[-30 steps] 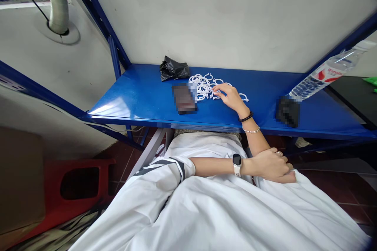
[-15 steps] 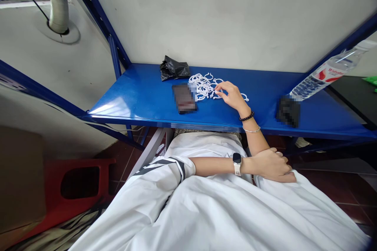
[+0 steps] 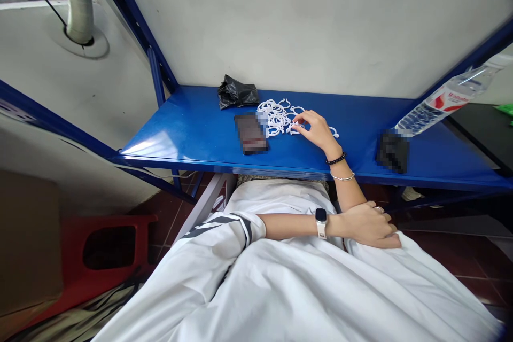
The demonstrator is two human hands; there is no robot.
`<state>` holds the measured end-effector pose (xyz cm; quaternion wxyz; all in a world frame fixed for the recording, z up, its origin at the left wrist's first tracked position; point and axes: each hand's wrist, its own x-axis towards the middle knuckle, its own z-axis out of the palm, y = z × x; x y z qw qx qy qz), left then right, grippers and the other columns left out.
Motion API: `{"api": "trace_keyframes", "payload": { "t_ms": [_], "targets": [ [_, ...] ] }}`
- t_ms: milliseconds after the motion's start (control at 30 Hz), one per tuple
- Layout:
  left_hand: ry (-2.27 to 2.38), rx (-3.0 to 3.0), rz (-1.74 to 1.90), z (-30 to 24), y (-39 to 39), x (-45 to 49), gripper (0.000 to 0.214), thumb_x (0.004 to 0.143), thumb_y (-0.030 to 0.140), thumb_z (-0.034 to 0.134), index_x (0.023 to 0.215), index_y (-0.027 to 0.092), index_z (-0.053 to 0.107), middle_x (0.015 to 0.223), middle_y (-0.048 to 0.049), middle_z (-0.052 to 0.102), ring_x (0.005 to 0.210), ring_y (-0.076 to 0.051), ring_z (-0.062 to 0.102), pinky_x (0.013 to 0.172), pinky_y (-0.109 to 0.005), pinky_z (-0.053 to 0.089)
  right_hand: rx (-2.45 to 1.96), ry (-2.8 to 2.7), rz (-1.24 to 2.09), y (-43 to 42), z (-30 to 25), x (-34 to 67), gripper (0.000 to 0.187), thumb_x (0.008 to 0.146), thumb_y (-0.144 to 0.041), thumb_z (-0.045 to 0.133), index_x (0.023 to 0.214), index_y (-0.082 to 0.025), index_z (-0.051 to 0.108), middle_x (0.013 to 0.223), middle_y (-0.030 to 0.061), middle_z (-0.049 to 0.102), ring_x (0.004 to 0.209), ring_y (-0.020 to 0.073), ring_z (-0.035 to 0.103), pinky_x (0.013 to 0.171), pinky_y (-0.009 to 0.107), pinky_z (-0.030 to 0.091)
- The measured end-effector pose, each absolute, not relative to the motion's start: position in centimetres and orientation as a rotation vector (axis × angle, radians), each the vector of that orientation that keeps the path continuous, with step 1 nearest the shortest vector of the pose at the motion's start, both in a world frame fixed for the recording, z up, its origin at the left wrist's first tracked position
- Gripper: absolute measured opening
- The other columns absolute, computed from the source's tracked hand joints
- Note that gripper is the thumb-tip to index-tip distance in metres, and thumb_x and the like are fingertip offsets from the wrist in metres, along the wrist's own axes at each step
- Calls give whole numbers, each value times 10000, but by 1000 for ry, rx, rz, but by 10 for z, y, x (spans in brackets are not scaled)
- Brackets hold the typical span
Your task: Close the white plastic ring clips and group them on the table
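Observation:
My right hand (image 3: 316,129) reaches onto the blue metal shelf (image 3: 192,128) and pinches a white plastic ring at the edge of a pile of white plastic rings (image 3: 276,115). Beaded and thin metal bracelets sit on that wrist. My left hand (image 3: 371,224), with a white watch on its wrist, rests palm down with fingers stretched out on the white cloth (image 3: 288,288) that covers my lap, next to my right forearm.
A dark phone (image 3: 251,133) lies left of the rings, a crumpled black bag (image 3: 236,93) behind it. A water bottle (image 3: 444,101) leans at the shelf's right, beside a small dark object (image 3: 393,152). A red stool (image 3: 104,248) stands on the floor at left.
My right hand's fingers have curled from lying over the rings into a pinch on one ring. The left hand has stayed put.

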<state>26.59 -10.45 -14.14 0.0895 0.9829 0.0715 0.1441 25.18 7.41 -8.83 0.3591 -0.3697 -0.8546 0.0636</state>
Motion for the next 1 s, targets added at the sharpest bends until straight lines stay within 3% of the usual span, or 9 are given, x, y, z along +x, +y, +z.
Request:
{"api": "trace_keyframes", "payload": {
  "t_ms": [433, 567, 733, 833, 933, 1000],
  "targets": [
    [148, 2916, 446, -147, -103, 267, 478, 1039, 395, 362, 887, 126, 726, 882, -105, 749, 824, -215, 702, 768, -366, 446, -950, -2180, 166, 74, -89, 253, 182, 940, -392, 605, 945, -224, 675, 903, 82, 710, 823, 273, 644, 807, 438, 514],
    [1, 2836, 414, -149, -100, 257, 452, 1042, 360, 372, 798, 156, 693, 872, -74, 760, 800, -190, 699, 882, -366, 449, -957, -2184, 212, 72, -91, 253, 187, 924, -401, 624, 910, -216, 651, 896, 85, 703, 817, 269, 650, 753, 411, 516],
    [-115, 2737, 387, -126, -101, 229, 390, 1042, 352, 371, 999, 107, 671, 1062, -126, 750, 987, -218, 688, 1078, -369, 394, -996, -2178, 240, 71, -91, 252, 229, 898, -436, 655, 844, -220, 600, 853, 71, 681, 782, 255, 635, 714, 390, 500],
    [-92, 2650, 329, -93, -106, 192, 335, 1022, 357, 386, 1041, 171, 664, 1007, -102, 739, 891, -216, 693, 907, -359, 500, -1008, -2198, 247, 71, -93, 251, 257, 891, -433, 662, 793, -225, 549, 829, 62, 668, 757, 242, 621, 686, 369, 482],
    [-133, 2598, 361, -56, -119, 128, 347, 969, 498, 460, 891, 252, 691, 874, -83, 724, 779, -210, 683, 806, -333, 544, -1002, -2236, 256, 71, -96, 250, 284, 885, -426, 671, 770, -228, 503, 810, 53, 655, 736, 229, 612, 669, 349, 462],
    [116, 2649, 393, -39, -129, 75, 366, 895, 602, 522, 814, 296, 705, 803, -79, 709, 734, -213, 673, 726, -324, 562, -991, -2252, 263, 70, -97, 250, 304, 887, -446, 669, 773, -229, 491, 802, 48, 649, 725, 221, 607, 664, 340, 452]
  ]
}}
